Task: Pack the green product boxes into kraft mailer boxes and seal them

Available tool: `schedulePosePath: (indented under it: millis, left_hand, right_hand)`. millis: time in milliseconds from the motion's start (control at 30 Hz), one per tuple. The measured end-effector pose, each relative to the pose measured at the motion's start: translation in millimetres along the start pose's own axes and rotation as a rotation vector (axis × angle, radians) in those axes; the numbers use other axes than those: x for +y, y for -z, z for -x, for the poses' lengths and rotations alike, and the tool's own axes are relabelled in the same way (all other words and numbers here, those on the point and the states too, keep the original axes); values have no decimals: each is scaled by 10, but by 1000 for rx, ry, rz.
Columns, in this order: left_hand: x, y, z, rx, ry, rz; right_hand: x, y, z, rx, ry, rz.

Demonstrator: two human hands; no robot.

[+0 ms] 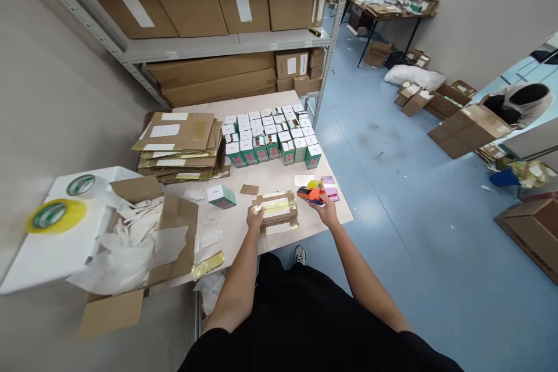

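A small brown cardboard box (279,218) with a white label and shiny tape lies near the table's front edge. On its left end rests my left hand (255,217), fingers closed on the box's edge. My right hand (326,209) grips an orange and dark blue tape dispenser (307,193) with a yellow roll, just to the right of the box. Behind the dispenser are a white paper (304,180) and a pink-purple item (332,193). A single green-and-white carton (221,196) stands left of my left hand, beside a small cardboard piece (250,189).
Several green-and-white cartons (265,133) stand in rows at the table's back. Flattened cardboard (178,133) is stacked to their left. An open box (174,238) of white wrapping and tape rolls (56,216) sit at left. A loaded shelf (235,40) rises behind.
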State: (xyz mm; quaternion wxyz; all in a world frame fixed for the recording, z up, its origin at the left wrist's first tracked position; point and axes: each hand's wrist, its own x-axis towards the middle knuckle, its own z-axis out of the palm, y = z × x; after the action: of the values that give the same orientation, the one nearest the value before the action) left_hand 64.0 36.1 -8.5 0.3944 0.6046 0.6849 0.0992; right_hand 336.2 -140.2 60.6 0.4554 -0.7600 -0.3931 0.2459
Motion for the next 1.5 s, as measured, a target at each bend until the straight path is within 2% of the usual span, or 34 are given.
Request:
schedulePosePath:
  millis: [167,233,300,367,433,500,633,700,867,967,1133,1267,1400,1500]
  left_hand:
    - [47,52,-35,-73,94,1]
    - [56,94,-4,-77,130,-19]
    - [65,139,76,-24,109,-32]
    - [87,172,199,68,-30,-8]
    - [130,184,349,108,-205,85]
    - [194,177,504,18,-311,229]
    - [349,147,756,-269,-383,397]
    - [421,150,828,-299,-376,429]
    - [573,226,863,-189,-333,537]
    - [646,272,864,-172,-315,610]
    - [733,362,945,-221,-309,718]
    - [769,509,1000,-324,-288,863]
    - [764,647,998,-406,-189,906]
    - [747,696,1000,-411,-97,985]
  right_hand:
    - [-237,-581,40,-286,-26,-284]
    - [-226,-736,54,-352,-58,-324]
    - [-187,-809,43,-382,-79,-310]
    - [-151,-815,7,-392,-85,-248]
    - [-135,-789,-35,-398,-84,-179]
    - [-135,-769,-66,-409,-82,-162]
    - [-128,-791,-74,-426,-80,-249]
    - [-110,-817,-66,-423,-83,-275]
    - [-59,-860,-69,-418,-70,-325]
    - [-44,-873,-79,-418,-66,-274]
    - [-24,-883,-76,-429,-62,-263]
    - [10,-882,-74,-445,-57,-224]
    - [32,-880,-76,-459,-32,-162]
    - [12,-878,-80,-460,-28,-94]
